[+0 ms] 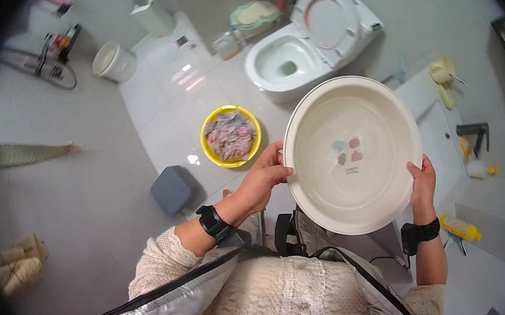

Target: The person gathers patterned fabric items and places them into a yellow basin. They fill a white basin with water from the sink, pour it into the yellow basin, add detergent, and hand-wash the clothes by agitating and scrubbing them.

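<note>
A large cream plastic basin [319,183] is held up in front of my body, with what looks like clear water in it. Coloured marks and some writing show on its bottom. My left hand [262,177] grips the rim on the left, thumb over the edge. On the opposite side my right hand [423,182] has hold of the rim, its thumb also on top. Below and to the left, a yellow basin [203,141] stands on the tiled floor. Crumpled pinkish-grey patterned cloth [230,136] fills it.
A toilet [261,77] with its lid up stands beyond the basin. To the right is a washbasin [438,126] with a black faucet [479,131]. A grey stool [170,190] and a white bucket [125,68] are on the left. A yellow bottle [459,227] lies at the right.
</note>
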Available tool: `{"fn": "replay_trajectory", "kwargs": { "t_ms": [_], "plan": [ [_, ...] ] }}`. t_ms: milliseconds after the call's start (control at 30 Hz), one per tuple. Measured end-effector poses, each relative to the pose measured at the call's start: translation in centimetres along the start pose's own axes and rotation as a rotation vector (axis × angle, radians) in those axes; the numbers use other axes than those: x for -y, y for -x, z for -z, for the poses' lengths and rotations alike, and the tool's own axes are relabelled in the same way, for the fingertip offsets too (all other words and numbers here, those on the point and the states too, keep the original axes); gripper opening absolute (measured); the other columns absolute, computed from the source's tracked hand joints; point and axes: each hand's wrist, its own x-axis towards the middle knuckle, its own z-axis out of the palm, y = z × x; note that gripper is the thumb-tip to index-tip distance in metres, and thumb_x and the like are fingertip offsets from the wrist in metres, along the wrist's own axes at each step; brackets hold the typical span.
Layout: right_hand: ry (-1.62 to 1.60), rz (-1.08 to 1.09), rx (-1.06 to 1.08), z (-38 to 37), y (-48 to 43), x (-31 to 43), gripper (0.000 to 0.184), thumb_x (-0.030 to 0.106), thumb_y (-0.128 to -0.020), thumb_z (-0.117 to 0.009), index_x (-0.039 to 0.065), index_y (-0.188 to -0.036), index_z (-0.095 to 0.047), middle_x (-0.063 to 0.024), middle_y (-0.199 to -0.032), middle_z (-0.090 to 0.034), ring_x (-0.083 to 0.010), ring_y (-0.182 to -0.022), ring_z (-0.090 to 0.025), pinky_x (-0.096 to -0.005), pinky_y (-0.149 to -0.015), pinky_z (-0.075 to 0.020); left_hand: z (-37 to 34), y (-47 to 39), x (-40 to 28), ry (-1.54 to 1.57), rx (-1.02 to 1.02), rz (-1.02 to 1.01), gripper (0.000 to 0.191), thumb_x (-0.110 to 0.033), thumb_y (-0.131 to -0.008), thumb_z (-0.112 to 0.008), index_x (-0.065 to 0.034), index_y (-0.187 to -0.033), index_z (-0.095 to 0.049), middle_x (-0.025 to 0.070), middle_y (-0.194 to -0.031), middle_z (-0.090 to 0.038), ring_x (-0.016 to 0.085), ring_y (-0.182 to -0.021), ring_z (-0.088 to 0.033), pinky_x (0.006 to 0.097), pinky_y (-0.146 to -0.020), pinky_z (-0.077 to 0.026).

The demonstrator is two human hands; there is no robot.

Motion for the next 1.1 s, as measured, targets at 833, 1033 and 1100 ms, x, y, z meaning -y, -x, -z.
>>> {"fn": "replay_trajectory", "kwargs": {
  "t_ms": [833, 1033, 1100],
  "plan": [
    [0.322, -0.218, 0.392, -30.7, -9.6, -46.6, 0.024, -0.005, -0.074, -0.054, 0.001, -0.098, -0.054, -0.0049, -0.086, -0.059, -0.0122, -0.076, -0.055, -0.0253, -0.071, -0.0448, 41.4, -1.0, 32.1, 0.102, -0.793, 0.189, 0.033, 0.007, -0.077, -0.043, -0.005, -0.109, -0.041, 0.0053, -0.093, -0.052, 0.017, -0.085, -0.054, 0.0299, -0.075, -0.046],
    [0.503, -0.258, 0.467, -32.1, -12.9, -53.4, 0.025, -0.005, -0.075, -0.054, 0.0, -0.099, -0.054, -0.006, -0.087, -0.06, -0.0128, -0.074, -0.056, -0.0251, -0.067, -0.0457, 45.5, -3.8, 38.4, 0.105, -0.812, 0.282, 0.034, 0.009, -0.077, -0.041, -0.0037, -0.109, -0.041, 0.0059, -0.094, -0.053, 0.016, -0.084, -0.055, 0.0284, -0.075, -0.047],
    [0.48, -0.292, 0.464, -32.5, -13.8, -55.0, 0.025, -0.007, -0.074, -0.053, 0.0, -0.098, -0.055, -0.0058, -0.087, -0.06, -0.0129, -0.073, -0.057, -0.0257, -0.066, -0.0461, 46.3, -4.6, 39.6, 0.12, -0.822, 0.3, 0.034, 0.009, -0.077, -0.041, -0.0036, -0.109, -0.041, 0.0059, -0.095, -0.053, 0.015, -0.085, -0.055, 0.0286, -0.075, -0.047]
  ]
}}
